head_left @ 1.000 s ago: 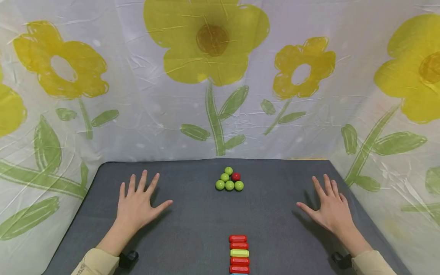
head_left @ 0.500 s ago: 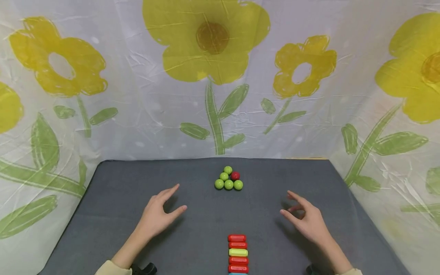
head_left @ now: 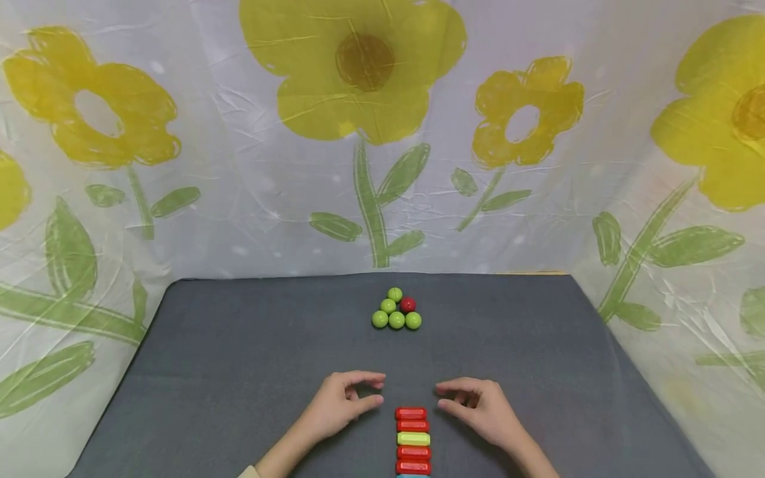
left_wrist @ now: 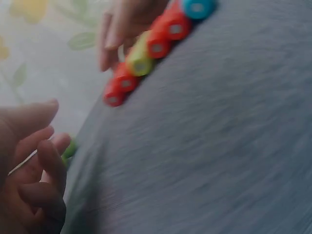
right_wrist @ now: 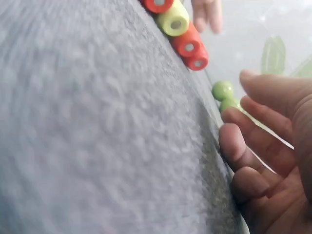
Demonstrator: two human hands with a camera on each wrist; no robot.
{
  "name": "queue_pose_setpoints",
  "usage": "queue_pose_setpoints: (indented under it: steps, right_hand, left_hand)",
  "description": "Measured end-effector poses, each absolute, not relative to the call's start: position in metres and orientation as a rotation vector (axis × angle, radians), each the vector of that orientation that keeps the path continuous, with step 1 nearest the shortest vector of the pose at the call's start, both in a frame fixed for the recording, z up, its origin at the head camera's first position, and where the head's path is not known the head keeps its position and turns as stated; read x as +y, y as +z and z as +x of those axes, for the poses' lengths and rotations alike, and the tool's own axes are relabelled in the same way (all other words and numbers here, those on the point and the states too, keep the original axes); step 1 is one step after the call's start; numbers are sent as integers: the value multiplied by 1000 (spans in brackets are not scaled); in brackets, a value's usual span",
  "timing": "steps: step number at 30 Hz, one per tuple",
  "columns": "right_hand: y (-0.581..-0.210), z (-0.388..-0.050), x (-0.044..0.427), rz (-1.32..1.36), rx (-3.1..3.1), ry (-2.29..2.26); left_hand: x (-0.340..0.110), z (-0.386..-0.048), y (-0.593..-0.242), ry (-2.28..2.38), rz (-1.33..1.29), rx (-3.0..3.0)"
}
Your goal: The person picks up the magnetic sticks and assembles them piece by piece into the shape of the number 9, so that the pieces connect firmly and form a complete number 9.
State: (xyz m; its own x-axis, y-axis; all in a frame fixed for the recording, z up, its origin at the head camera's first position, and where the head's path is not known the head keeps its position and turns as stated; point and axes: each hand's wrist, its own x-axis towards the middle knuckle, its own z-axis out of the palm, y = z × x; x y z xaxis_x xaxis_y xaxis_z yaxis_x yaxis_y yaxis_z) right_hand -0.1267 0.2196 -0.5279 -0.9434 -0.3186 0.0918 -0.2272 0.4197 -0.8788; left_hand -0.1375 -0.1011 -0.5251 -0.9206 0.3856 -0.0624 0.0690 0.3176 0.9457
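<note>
A column of short faceted rods, red, yellow-green and blue, lies at the front middle in the head view; the red rod [head_left: 411, 413] is farthest. Grey discs show in the rod ends, as on the yellow-green rod [left_wrist: 140, 65] in the left wrist view. My left hand [head_left: 342, 406] hovers left of the far end, fingers loosely bent, holding nothing. Opposite it, my right hand [head_left: 480, 408] is just right of the column, thumb and fingers apart around bare air. Neither hand touches a rod. The blue rod [head_left: 413, 475] is cut off by the lower frame edge.
Farther back, several green balls [head_left: 396, 320] and one red ball [head_left: 408, 305] form a triangle on the dark grey tabletop [head_left: 239, 345]. Behind the table hangs a white curtain [head_left: 263, 199] printed with yellow flowers, which also closes off both sides.
Both hands have come inward and nearer, from spread flat at either side to beside the far end of the rods. Their fingers have bent. Balls and rods stay in place.
</note>
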Motion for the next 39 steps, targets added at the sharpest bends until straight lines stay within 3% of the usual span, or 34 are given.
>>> queue_pose_setpoints:
  steps: [9,30,39]
  right_hand:
    - [-530,-128,208,-598,2575,-1448]
    - [-533,-136,203,-770,2547,-1469]
    - [-534,-143,193,-707,2666,-1357]
  left_hand:
    - [-78,-134,-534,1540,507,2330]
    - [-74,-131,-535,1498,546,2417]
    - [-73,-139,-534,1496,514,2508]
